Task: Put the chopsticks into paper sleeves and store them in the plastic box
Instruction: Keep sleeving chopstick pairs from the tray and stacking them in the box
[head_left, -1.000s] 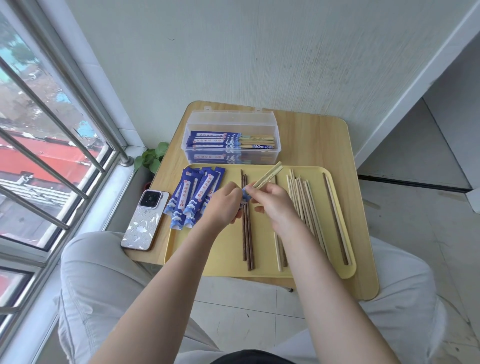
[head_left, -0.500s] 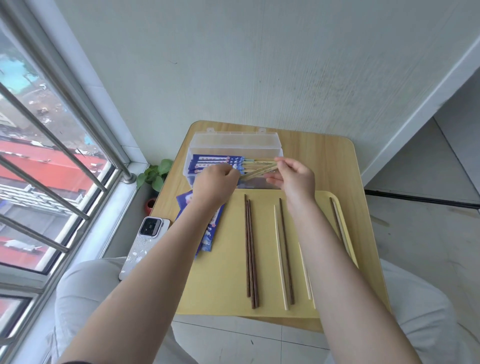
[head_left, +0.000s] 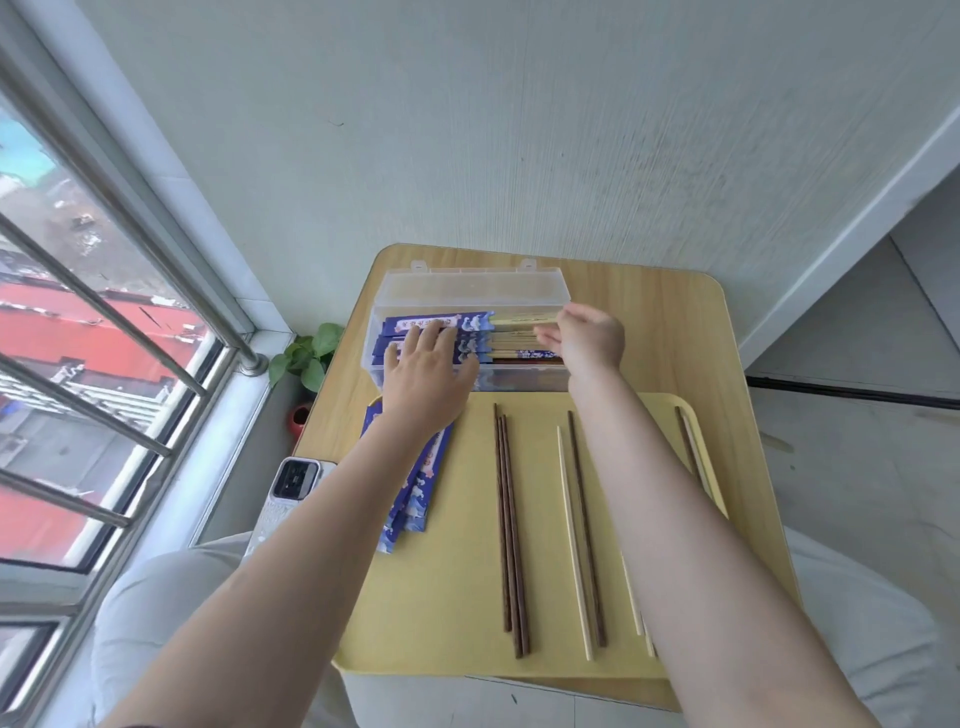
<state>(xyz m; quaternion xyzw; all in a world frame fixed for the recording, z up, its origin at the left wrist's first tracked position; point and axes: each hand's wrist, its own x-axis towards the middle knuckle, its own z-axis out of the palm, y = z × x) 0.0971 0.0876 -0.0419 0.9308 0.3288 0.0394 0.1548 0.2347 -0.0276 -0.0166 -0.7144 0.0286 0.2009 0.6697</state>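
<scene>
both hands (head_left: 426, 374) (head_left: 587, 338) now flat and empty over sleeved chopsticks (head_left: 441, 325) in plastic box (head_left: 472, 283)

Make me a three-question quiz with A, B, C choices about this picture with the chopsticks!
1. Where is the phone?
A. on the table's window side, beside the tray
B. inside the plastic box
C. on the floor

2. What colour is the tray?
A. red
B. yellow
C. black

3. How is the plastic box right now?
A. lid shut
B. tipped over
C. lid open, sleeved chopsticks inside

Answers:
1. A: it lies at the table edge, by the window.
2. B: the tray under the loose chopsticks is pale yellow.
3. C: the lid stands back, and both hands, left hand and right hand, reach into it over the sleeved chopsticks.
</scene>
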